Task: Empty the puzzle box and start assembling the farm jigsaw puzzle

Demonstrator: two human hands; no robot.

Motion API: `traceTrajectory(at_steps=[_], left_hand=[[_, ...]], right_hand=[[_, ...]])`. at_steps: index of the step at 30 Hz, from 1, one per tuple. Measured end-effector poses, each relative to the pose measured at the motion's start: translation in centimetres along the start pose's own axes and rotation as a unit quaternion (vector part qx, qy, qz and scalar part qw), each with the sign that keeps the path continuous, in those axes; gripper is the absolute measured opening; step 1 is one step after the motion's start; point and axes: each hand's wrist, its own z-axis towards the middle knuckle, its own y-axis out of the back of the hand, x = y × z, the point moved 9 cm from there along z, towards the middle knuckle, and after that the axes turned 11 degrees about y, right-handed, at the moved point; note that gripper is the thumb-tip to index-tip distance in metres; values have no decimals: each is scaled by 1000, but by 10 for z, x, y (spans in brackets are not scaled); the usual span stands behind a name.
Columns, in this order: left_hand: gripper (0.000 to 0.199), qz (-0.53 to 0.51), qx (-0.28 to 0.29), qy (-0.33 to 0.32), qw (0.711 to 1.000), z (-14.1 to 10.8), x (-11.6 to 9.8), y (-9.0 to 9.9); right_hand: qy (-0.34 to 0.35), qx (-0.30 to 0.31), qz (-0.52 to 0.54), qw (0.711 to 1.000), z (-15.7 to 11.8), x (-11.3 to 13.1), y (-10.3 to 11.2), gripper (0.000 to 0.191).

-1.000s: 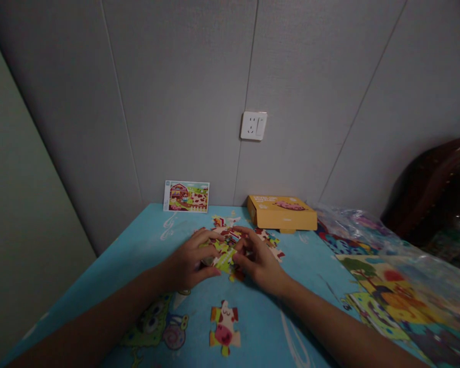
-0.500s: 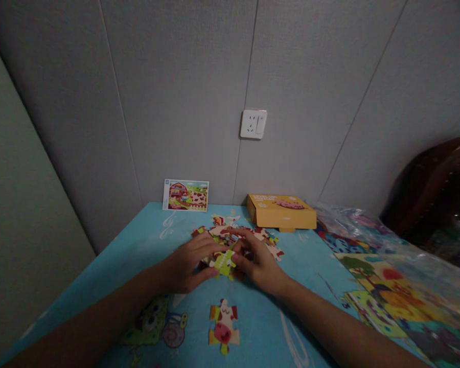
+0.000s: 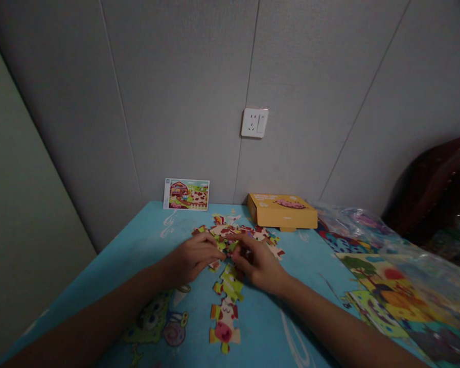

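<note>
A heap of loose puzzle pieces (image 3: 258, 233) lies on the blue patterned table cover (image 3: 138, 245). At the near left edge of the heap is my left hand (image 3: 193, 256), its fingers closed together over the pieces; what they hold, if anything, is hidden. My right hand (image 3: 258, 263) is at the right side, thumb and index finger curled towards each other, and what is between them is too small to tell. Just below the hands lies a green puzzle piece (image 3: 231, 283). Its lower end meets the cow-face piece (image 3: 224, 324).
A farm picture card (image 3: 186, 194) leans on the wall. Right of it stands a yellow box (image 3: 285, 212). Colourful picture sheets (image 3: 387, 286) under clear plastic lie along the right side. A socket (image 3: 254, 122) is on the wall.
The green piece has come down from between my hands to the cow-face piece. My left hand has closed its fingers and moved slightly over the heap.
</note>
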Motion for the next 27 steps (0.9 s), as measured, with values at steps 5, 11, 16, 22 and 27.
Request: traceTrajectory(at_steps=[5, 11, 16, 22, 27], left_hand=[[23, 14, 0, 15, 1000, 0, 3, 0], [14, 22, 15, -2, 1000, -1, -1, -2], [14, 13, 12, -24, 1000, -1, 0, -4], [15, 9, 13, -30, 999, -2, 0, -5], [14, 13, 14, -22, 1000, -1, -2, -4]], right_hand=[[49, 134, -156, 977, -3, 25, -7, 70], [39, 197, -168, 965, -7, 30, -17, 83], [37, 201, -154, 967, -9, 28, -19, 90], [68, 193, -172, 964, -9, 35, -18, 94], [69, 192, -190, 960, -7, 36, -16, 79]])
